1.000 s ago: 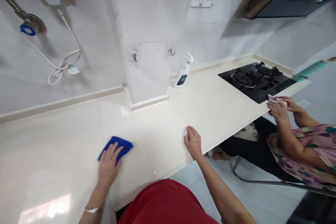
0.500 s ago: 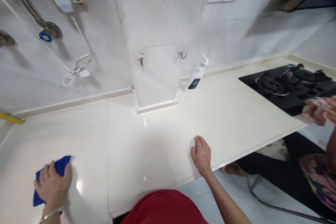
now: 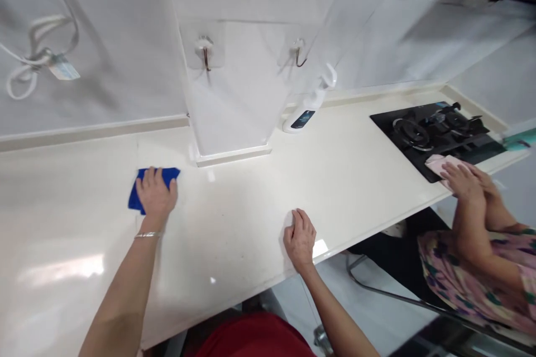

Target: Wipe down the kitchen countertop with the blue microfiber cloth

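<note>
My left hand (image 3: pixel 156 195) presses a blue cloth (image 3: pixel 144 189) flat on the cream stone countertop (image 3: pixel 226 206), with most of the cloth under my palm and fingers. My right hand (image 3: pixel 299 240) rests with curled fingers near the countertop's front edge. A pale patch shows at its fingertips, and I cannot tell whether it is a white cloth or a reflection. Another person's hands (image 3: pixel 467 184) work on a pink cloth (image 3: pixel 441 167) at the near edge of a black gas hob (image 3: pixel 431 136).
A white spray bottle (image 3: pixel 304 118) stands by a boxed-in pillar (image 3: pixel 230 89) with two adhesive hooks (image 3: pixel 205 53). A raised upstand runs along the wall. The seated person's patterned top (image 3: pixel 469 273) and a metal chair frame (image 3: pixel 389 290) sit beyond the counter edge.
My left hand and the blue cloth have swept back up and rightward from the far left of the view. The view has shifted. My right hand stays near the edge.
</note>
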Action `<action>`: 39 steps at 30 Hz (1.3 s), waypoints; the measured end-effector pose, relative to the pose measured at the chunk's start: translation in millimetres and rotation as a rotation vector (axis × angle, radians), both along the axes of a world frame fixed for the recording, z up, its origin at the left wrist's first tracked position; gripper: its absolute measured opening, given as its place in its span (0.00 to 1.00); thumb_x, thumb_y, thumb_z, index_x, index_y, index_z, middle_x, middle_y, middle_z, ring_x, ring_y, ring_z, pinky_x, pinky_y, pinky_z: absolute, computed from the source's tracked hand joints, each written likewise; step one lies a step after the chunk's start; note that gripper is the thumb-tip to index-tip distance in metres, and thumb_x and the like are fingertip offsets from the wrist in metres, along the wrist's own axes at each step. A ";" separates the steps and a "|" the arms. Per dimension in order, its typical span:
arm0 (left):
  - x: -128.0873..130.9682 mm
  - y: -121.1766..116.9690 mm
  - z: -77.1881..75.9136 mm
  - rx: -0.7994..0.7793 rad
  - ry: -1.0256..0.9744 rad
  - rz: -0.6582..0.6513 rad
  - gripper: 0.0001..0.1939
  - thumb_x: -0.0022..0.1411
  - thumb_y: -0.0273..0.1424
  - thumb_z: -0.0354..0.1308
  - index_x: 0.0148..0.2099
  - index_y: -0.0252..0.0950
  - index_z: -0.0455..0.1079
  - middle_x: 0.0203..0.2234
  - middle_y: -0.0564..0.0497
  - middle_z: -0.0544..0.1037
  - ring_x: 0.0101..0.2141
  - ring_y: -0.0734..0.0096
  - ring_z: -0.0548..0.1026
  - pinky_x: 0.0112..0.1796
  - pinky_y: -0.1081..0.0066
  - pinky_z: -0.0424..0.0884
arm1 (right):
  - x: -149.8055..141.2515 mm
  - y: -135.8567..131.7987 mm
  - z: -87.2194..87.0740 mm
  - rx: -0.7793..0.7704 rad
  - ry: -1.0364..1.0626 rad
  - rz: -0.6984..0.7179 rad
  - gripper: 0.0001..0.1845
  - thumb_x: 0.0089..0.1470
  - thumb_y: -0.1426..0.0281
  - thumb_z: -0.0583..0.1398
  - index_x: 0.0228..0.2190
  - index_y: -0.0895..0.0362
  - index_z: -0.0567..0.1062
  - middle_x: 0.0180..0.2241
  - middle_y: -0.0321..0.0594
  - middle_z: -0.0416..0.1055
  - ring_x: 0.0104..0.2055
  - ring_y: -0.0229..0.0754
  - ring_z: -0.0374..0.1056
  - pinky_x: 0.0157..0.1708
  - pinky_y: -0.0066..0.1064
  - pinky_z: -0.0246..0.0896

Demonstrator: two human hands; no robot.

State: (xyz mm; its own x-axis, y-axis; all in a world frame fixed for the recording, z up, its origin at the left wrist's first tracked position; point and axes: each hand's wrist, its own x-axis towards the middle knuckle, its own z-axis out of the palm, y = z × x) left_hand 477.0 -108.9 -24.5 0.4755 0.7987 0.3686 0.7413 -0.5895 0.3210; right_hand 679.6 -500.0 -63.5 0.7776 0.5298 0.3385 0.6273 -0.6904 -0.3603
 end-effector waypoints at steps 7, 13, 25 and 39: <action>66.5 -128.7 -7.5 -0.113 0.019 -0.350 0.30 0.70 0.40 0.45 0.67 0.27 0.58 0.68 0.34 0.58 0.69 0.49 0.52 0.68 0.43 0.44 | 1.9 -2.5 0.0 0.000 0.042 0.023 0.29 0.60 0.73 0.48 0.62 0.58 0.62 0.62 0.55 0.61 0.66 0.55 0.55 0.61 0.53 0.53; 77.5 -256.9 -6.7 -0.132 0.084 -0.565 0.30 0.69 0.37 0.47 0.70 0.31 0.54 0.69 0.37 0.55 0.70 0.51 0.50 0.68 0.44 0.48 | 3.3 -7.0 -1.6 0.021 0.029 0.062 0.30 0.58 0.74 0.49 0.62 0.58 0.62 0.63 0.55 0.60 0.67 0.54 0.54 0.62 0.53 0.52; -55.4 -298.5 12.7 -0.163 0.280 -0.476 0.30 0.67 0.33 0.53 0.69 0.39 0.57 0.69 0.45 0.59 0.68 0.58 0.55 0.67 0.50 0.57 | 0.6 -21.6 1.6 0.057 0.045 0.205 0.27 0.58 0.71 0.51 0.59 0.55 0.68 0.64 0.53 0.59 0.67 0.61 0.52 0.61 0.61 0.50; -228.2 -232.3 12.5 -0.143 0.197 0.462 0.29 0.70 0.42 0.46 0.67 0.34 0.58 0.67 0.38 0.62 0.67 0.53 0.57 0.66 0.46 0.54 | -1.6 -28.7 3.7 0.127 0.059 0.326 0.28 0.58 0.68 0.52 0.60 0.53 0.67 0.63 0.55 0.61 0.67 0.67 0.52 0.60 0.68 0.46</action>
State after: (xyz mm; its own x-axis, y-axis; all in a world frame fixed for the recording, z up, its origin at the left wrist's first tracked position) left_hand 248.8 -341.2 -12.1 0.1105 0.9776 0.1793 0.9683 -0.1466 0.2024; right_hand 678.0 -528.7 -59.9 0.5950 0.7096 0.3774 0.7826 -0.4048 -0.4730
